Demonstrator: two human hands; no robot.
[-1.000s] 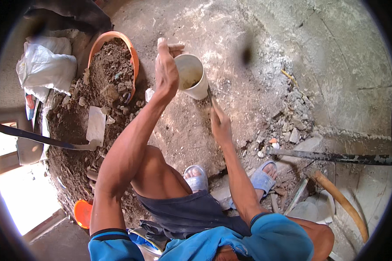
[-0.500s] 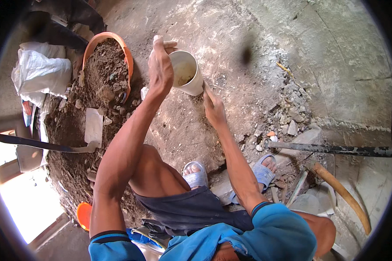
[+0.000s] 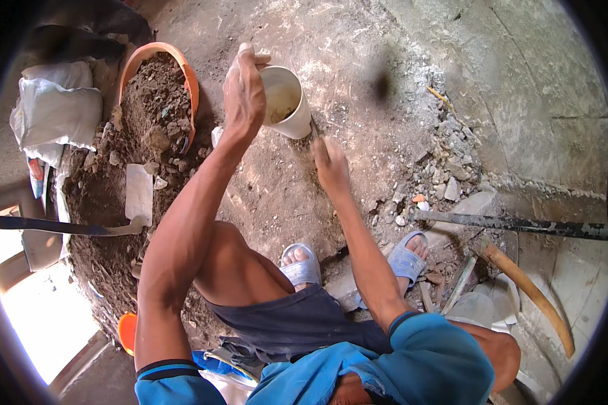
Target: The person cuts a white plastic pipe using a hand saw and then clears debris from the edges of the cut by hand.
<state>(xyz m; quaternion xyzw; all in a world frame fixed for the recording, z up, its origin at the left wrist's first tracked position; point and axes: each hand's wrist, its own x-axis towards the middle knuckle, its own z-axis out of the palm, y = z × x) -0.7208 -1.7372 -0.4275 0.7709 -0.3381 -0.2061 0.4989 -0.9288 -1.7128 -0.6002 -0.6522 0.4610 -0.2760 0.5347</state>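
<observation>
A white plastic cylinder (image 3: 295,125), with its open end tilted up at me, stands out in front over the dirt floor. Whether it is a cup or a pipe piece I cannot tell; brown dirt shows inside. My left hand (image 3: 244,94) grips its left side, fingers partly hidden behind the rim. Close by its lower right side, my right hand (image 3: 331,165) is closed and slightly blurred. From its fingers a thin dark blade-like tool (image 3: 313,128) points up against the cylinder's wall; its handle is hidden in the hand.
At left, an orange basin (image 3: 194,88) overflows with soil near white sacks (image 3: 61,108). A shovel (image 3: 139,196) lies on the soil heap. At right are rubble (image 3: 452,162), a long metal bar (image 3: 513,223) and a curved wooden handle (image 3: 534,290).
The right hand has moved slightly down and left, and the thin tool shows more clearly. The cylinder and left hand sit a little higher and farther left in view, as does the basin.
</observation>
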